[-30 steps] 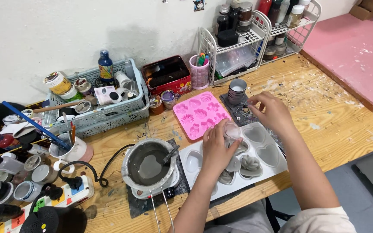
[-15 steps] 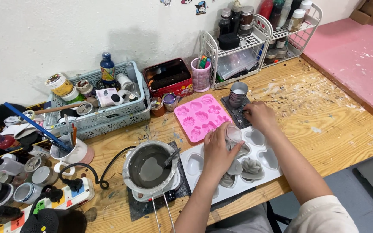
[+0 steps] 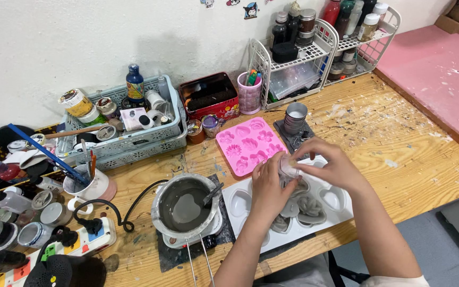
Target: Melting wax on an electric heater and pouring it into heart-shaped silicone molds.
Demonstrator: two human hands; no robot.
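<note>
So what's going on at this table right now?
A person holds a small clear cup in both hands, the left hand and right hand meeting over a white mould tray, some of whose cavities hold grey casts. A pot of grey mix with a stirrer in it sits to the left, and a pink mould lies behind the tray.
</note>
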